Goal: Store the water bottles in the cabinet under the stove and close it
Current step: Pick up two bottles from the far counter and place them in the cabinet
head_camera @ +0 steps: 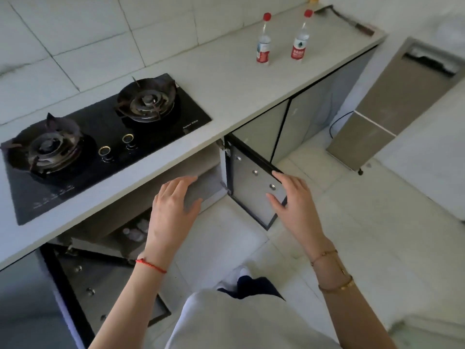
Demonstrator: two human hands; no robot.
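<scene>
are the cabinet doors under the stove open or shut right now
Open. The right door stands swung out by the right hand, and the left door is swung out too, exposing the cabinet interior.

Pale marbled wall tiles (pixel 75 41) with dark grout; glossy white tiled floor (pixel 352 222); light grey stone table (pixel 226 79); grey-brown tiled pillar (pixel 392 102), right; soft, even daylight.

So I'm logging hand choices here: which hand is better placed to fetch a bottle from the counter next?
The right hand. Both bottles stand on the counter to the far right, on its side, beyond the open right door. The left hand would have to cross over.
</scene>
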